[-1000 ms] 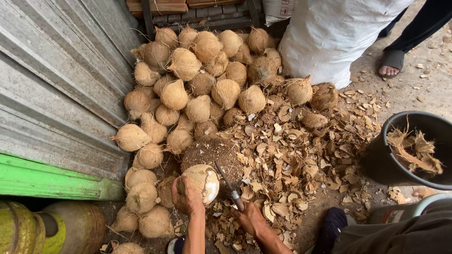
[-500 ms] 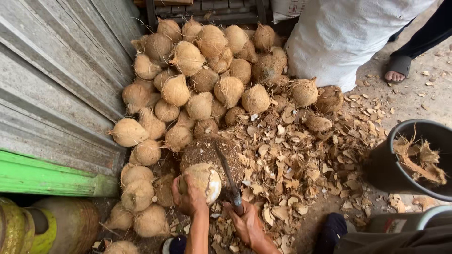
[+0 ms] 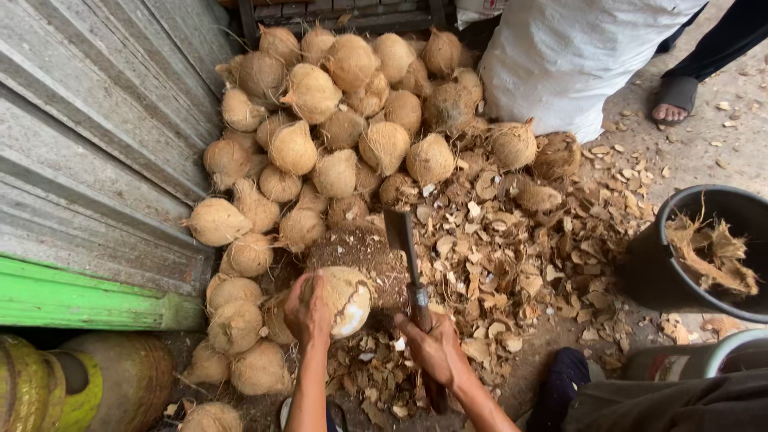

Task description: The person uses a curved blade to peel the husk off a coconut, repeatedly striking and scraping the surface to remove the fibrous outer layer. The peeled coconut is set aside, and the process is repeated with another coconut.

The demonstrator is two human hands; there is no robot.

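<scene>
Since the earlier frame, the steel cleaver with a dark handle is lying lower, its blade now pointing up beside the pale, partly husked round coconut. Seen from the head camera, the left hand is gripping this coconut on the ground, fingers curled over it. The right hand is closing fully around the cleaver's handle. Nearby, a black round bucket is holding brown husk shreds; a white woven sack is standing behind the heap of husked brown coconuts.

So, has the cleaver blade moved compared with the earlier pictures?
Yes. The cleaver in the right hand has swung up and away from the coconut that the left hand holds; its tip now points toward the coconut pile.
</scene>
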